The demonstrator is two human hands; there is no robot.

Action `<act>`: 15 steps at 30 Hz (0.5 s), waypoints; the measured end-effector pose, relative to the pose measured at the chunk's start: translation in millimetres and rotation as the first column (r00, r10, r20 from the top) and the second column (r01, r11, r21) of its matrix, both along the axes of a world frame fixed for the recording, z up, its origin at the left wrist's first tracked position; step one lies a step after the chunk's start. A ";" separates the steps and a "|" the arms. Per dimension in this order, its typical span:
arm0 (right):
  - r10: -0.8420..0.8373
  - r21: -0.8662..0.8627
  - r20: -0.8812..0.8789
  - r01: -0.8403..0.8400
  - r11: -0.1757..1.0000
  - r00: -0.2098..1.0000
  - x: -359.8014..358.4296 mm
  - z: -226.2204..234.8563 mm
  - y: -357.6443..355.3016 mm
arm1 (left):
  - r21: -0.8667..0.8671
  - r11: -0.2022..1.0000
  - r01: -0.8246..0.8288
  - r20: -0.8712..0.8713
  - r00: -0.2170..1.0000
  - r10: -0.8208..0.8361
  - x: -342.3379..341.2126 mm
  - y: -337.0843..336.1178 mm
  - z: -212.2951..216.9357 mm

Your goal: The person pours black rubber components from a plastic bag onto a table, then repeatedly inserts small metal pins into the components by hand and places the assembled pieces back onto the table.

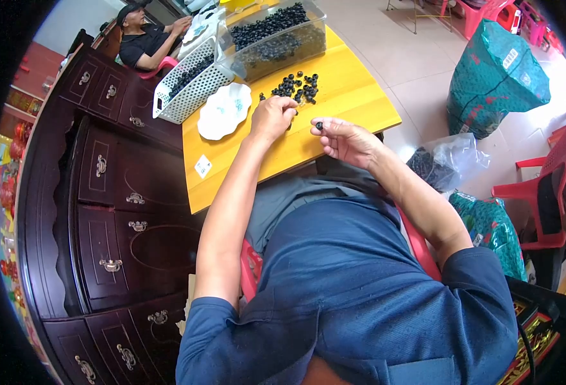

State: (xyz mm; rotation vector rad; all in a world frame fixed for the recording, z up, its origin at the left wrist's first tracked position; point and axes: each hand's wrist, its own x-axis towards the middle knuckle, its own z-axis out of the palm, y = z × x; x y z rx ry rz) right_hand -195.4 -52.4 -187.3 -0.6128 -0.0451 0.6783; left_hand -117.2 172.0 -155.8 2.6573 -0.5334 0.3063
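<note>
My right hand point(346, 139) pinches one small black round piece point(319, 125) between thumb and fingertip above the yellow table point(350, 102). My left hand point(272, 118) rests on the table with its fingers curled; whether it holds anything is hidden. Just beyond both hands lies a loose pile of several black pieces point(296, 86). A white plate point(224, 110) sits to the left of my left hand.
A clear plastic bin point(274, 37) and a white perforated basket point(190, 80) hold more black pieces at the table's far end. Another person point(145, 40) sits there. Dark wooden drawers point(110, 192) stand left; green sacks point(496, 74), a plastic bag point(446, 163) and red chairs point(543, 186) right.
</note>
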 end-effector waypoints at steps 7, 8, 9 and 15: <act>-0.002 0.012 -0.010 0.003 1.000 1.000 1.8 -2.6 -1.2 | 0.078 0.997 0.021 -0.028 0.999 -0.019 2.1 -3.4 -5.3; -0.003 0.014 -0.014 0.003 1.000 1.000 2.1 -2.7 -1.1 | 0.106 0.994 0.012 -0.032 0.999 -0.009 1.2 -4.1 -4.0; -0.002 0.015 -0.014 0.003 1.000 1.000 2.0 -2.6 -1.1 | 0.106 0.994 0.012 -0.032 0.999 -0.009 0.0 -4.3 -2.7; 0.003 0.007 -0.016 -0.003 1.000 1.000 0.8 -0.6 -0.3 | 0.046 0.999 -0.005 0.064 0.998 0.002 -17.0 -4.2 13.7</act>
